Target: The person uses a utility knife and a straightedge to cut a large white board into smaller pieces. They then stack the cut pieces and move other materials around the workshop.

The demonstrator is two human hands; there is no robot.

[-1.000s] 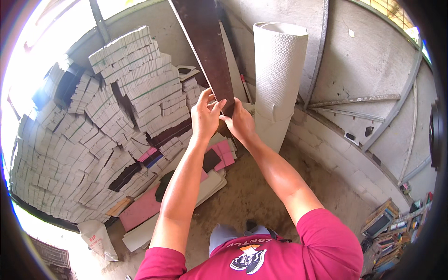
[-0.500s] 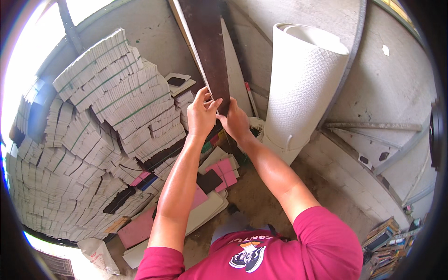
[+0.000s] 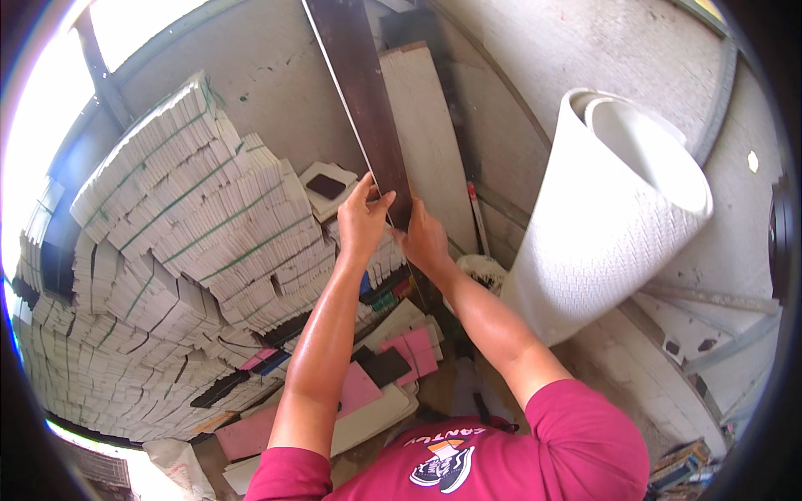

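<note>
Both hands grip the lower part of a long dark brown board with a white edge, standing tall in front of me. My left hand is at its left edge, thumb and fingers pinching the white strip. My right hand wraps the right edge, its fingers partly hidden behind the board. Behind the board, a pale, weathered plank leans against the wall. To the right stands a big roll of white textured sheet, tilted to the right, close to my right forearm.
Tall stacks of strapped white slabs fill the left side. Pink sheets and a black piece lie low beside my left forearm. A white bucket stands by the roll. A white sack sits lower left.
My view has shifted, and the white roll now appears farther right and more tilted. More of the pale plank shows behind the brown board. Both hands keep their grip on the board.
</note>
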